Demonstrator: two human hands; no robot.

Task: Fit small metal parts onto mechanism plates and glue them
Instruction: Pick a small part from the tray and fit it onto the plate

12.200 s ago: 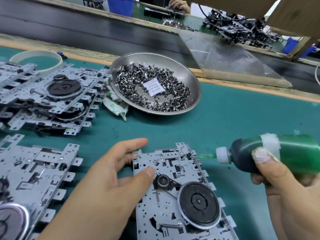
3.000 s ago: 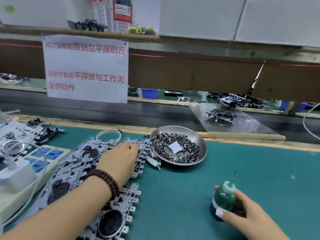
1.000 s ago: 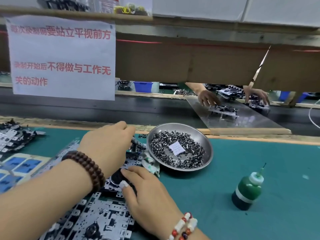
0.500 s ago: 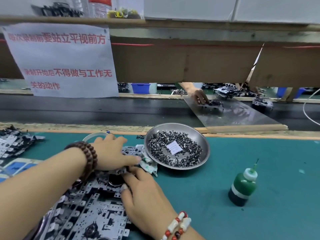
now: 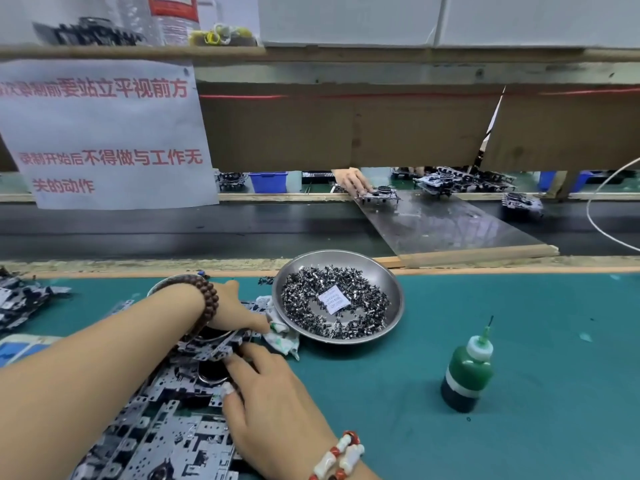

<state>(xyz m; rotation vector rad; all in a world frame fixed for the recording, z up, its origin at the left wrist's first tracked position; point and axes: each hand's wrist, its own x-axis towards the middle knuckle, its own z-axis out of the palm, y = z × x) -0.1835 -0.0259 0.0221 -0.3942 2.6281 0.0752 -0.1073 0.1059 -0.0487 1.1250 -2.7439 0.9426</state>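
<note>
Silver mechanism plates (image 5: 180,420) lie overlapping on the green mat at lower left. My left hand (image 5: 235,308) reaches across them and grips the top plate of the stack (image 5: 214,344) at its far edge. My right hand (image 5: 273,400) rests on the same stack from the near side, fingers on the plate's edge. A steel bowl (image 5: 394,296) holding several small metal parts (image 5: 311,299) and a white slip stands just right of my left hand. The green glue bottle (image 5: 467,372) stands upright on the mat, apart from both hands.
A crumpled white cloth (image 5: 282,337) lies between the plates and the bowl. More plates (image 5: 20,299) sit at far left. A black conveyor (image 5: 173,230) runs behind the mat; a person's hand (image 5: 351,180) holds a mechanism on a ramp (image 5: 450,226). A paper sign (image 5: 104,133) hangs at upper left.
My left hand has shifted slightly right over the stack and the top plate is lifted a little. The right hand stays on the plates. The bottle has not moved since it was set down.
</note>
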